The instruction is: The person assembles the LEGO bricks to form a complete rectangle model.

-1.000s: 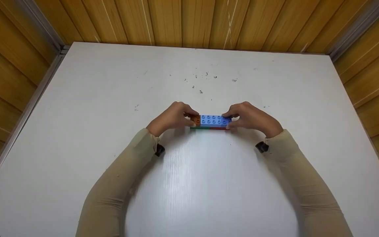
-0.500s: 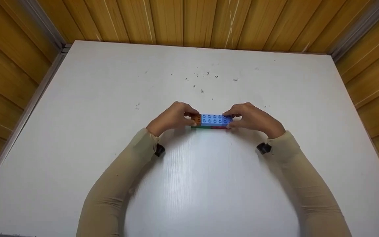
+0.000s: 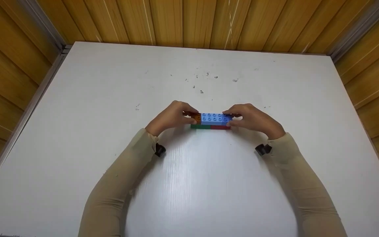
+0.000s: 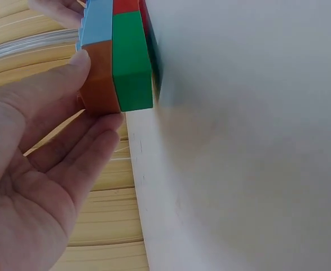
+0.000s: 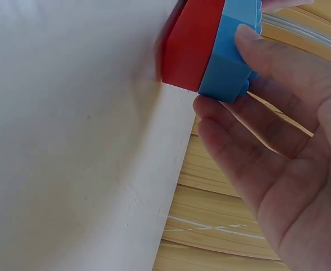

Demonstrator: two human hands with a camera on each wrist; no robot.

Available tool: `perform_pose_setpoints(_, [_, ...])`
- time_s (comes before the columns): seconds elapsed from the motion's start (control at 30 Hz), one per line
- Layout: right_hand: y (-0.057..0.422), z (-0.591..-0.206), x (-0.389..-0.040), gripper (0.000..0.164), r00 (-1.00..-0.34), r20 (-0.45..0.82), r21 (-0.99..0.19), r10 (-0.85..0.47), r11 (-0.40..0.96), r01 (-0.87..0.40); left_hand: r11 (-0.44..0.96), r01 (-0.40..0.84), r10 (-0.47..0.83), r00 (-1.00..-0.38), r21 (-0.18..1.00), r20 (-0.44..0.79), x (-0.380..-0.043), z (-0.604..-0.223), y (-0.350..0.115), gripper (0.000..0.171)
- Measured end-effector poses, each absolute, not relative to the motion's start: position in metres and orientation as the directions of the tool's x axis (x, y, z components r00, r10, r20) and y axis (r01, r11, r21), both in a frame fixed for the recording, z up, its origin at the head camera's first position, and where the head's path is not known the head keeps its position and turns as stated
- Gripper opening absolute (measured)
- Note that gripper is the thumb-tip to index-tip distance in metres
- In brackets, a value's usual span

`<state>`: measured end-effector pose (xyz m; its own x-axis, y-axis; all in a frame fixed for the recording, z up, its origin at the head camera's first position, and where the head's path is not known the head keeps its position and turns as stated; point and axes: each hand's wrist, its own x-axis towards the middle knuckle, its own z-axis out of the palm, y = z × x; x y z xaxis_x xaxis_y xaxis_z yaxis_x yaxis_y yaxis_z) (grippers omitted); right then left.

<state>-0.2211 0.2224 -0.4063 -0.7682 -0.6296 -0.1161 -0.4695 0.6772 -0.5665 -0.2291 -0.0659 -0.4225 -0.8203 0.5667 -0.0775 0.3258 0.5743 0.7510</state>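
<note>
Toy building bricks are joined in a two-layer bar near the table's middle. On top are an orange-brown brick [image 3: 196,118] at the left end, a light blue brick [image 3: 212,119] in the middle and a darker blue brick [image 5: 224,62] at the right. Below them lie a green brick [image 4: 132,62] and a red brick [image 5: 193,42], side by side. My left hand [image 3: 173,118] pinches the orange-brown end between thumb and fingers. The right hand [image 3: 253,119] grips the blue end likewise, its thumb on the near side. Fingers partly cover both ends.
The bar is over a white table [image 3: 209,184] with small dark marks beyond the hands. Wood-patterned walls [image 3: 196,23] stand behind and at both sides, with metal rails at the corners. A black device [image 3: 160,150] sits at each wrist.
The top layer sits slightly farther back in the head view, and more of the green and red front faces shows. Both hands keep their hold and have barely moved.
</note>
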Motion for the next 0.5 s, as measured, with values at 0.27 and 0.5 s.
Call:
perform_pose_setpoints(0.27, [0.2220,-0.4025,-0.2255,0.043,-0.815,-0.122,-0.590,-0.566,0.702,-0.399,0.551,0.269,0.503,-0.862,0.790,-0.057,-0.2344,-0.4226,-0.0656,0.036])
perform_pose_setpoints(0.5, [0.2202,-0.4042,-0.2293,0.041,-0.846,-0.086,-0.630,-0.526,0.687,-0.362,0.546,0.225,0.439,-0.897,0.807,-0.047,-0.2384,-0.4252,-0.0647,0.036])
